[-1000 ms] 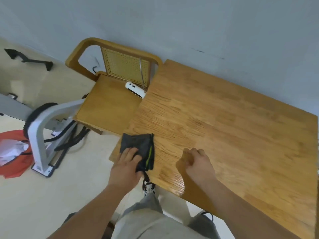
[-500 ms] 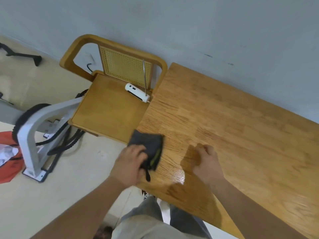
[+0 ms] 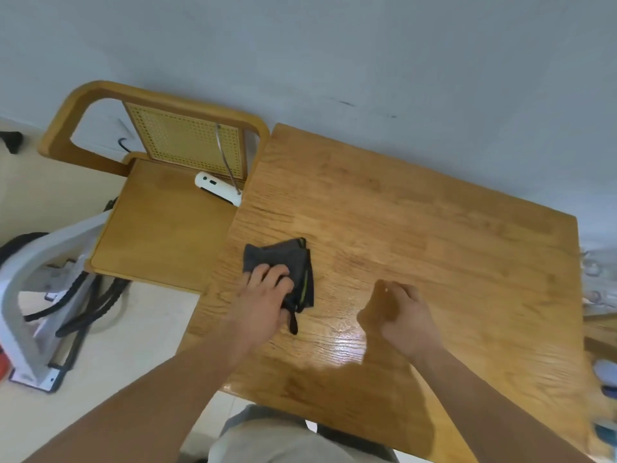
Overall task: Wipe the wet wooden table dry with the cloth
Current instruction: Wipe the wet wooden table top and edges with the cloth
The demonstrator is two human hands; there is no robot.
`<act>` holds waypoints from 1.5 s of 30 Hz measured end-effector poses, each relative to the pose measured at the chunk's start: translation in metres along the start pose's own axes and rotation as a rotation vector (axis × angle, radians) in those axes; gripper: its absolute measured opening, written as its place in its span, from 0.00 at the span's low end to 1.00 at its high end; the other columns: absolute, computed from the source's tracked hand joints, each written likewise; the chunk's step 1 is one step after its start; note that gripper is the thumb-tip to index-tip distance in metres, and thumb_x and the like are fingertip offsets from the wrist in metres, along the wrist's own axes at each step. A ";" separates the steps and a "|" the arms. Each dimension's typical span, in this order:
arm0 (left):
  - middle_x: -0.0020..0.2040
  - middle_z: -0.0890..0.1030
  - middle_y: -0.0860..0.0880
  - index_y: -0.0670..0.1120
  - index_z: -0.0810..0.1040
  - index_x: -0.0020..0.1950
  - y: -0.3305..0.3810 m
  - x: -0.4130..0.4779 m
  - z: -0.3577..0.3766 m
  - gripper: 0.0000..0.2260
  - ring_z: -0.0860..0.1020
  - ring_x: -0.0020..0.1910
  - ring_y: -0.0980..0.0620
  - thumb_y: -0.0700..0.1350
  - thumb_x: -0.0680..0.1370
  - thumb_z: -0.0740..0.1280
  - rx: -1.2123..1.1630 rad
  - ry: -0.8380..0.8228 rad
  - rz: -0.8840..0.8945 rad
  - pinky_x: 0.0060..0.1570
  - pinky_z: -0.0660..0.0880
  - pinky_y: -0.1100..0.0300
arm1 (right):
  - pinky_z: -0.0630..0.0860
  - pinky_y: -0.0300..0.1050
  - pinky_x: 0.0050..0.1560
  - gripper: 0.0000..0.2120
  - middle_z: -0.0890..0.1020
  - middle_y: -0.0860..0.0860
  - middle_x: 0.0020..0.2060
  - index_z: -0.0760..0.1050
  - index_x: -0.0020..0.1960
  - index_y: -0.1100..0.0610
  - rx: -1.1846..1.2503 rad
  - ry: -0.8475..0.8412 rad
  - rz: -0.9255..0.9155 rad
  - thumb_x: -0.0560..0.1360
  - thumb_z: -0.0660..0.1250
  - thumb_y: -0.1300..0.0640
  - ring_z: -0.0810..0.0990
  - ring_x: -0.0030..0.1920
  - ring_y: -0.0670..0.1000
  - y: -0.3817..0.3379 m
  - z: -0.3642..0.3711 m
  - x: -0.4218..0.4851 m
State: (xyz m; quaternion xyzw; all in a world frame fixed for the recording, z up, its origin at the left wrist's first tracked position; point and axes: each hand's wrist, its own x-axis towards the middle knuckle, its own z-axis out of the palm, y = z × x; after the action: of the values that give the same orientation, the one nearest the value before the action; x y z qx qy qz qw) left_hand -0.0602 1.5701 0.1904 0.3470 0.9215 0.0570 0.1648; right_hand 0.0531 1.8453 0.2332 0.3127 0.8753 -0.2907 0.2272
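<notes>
1. The dark grey cloth [image 3: 281, 257] lies folded on the wooden surface [image 3: 440, 242], left of the frame's centre and near the surface's left edge. A yellow-green stripe runs along the cloth's right side, and a small black loop trails from its lower corner.
2. The left grip [image 3: 263, 300] comes up from the lower left. Its fingers [image 3: 271, 275] lie spread and nearly flat on the lower half of the cloth, pressing it against the wood, and the thumb sits by the lower edge next to the loop.
3. The right grip [image 3: 408, 317] sits just right of centre, apart from the cloth. Its fingers are curled under into a fist that holds nothing, and it casts a dark shadow on the wood to its left.
4. A bright wet sheen [image 3: 345, 345] shows on the wood between the two forearms, below the cloth.
5. A wooden chair [image 3: 157, 228] with a cane back stands in the upper left, touching the surface's left edge. A white device [image 3: 213, 186] lies at the back of its seat.
6. A white frame with black cables [image 3: 30, 279] stands on the pale floor at the left edge.
</notes>
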 end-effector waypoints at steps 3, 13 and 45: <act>0.72 0.63 0.49 0.52 0.69 0.65 0.042 0.036 -0.006 0.19 0.61 0.69 0.40 0.57 0.77 0.66 -0.042 0.005 -0.358 0.65 0.64 0.41 | 0.74 0.52 0.66 0.35 0.70 0.49 0.71 0.70 0.75 0.48 0.000 0.041 0.019 0.69 0.71 0.58 0.69 0.71 0.56 0.025 -0.010 0.004; 0.65 0.77 0.52 0.51 0.78 0.53 0.140 0.027 0.023 0.10 0.74 0.64 0.47 0.46 0.73 0.66 -0.034 -0.042 0.591 0.64 0.70 0.50 | 0.77 0.49 0.59 0.29 0.69 0.49 0.71 0.71 0.75 0.49 -0.068 0.067 -0.048 0.74 0.65 0.60 0.66 0.70 0.54 0.068 -0.041 0.025; 0.69 0.69 0.53 0.51 0.74 0.54 -0.119 0.130 -0.056 0.13 0.64 0.73 0.47 0.47 0.70 0.68 -0.199 0.053 -0.029 0.68 0.72 0.49 | 0.70 0.66 0.69 0.68 0.45 0.53 0.82 0.40 0.83 0.42 -0.527 -0.012 0.022 0.58 0.84 0.38 0.47 0.81 0.63 -0.182 -0.059 0.190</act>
State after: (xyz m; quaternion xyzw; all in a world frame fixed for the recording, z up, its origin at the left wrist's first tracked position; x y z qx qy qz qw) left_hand -0.2447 1.5663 0.1826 0.3138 0.9203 0.1548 0.1749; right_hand -0.2162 1.8471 0.2330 0.2503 0.9160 -0.0522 0.3090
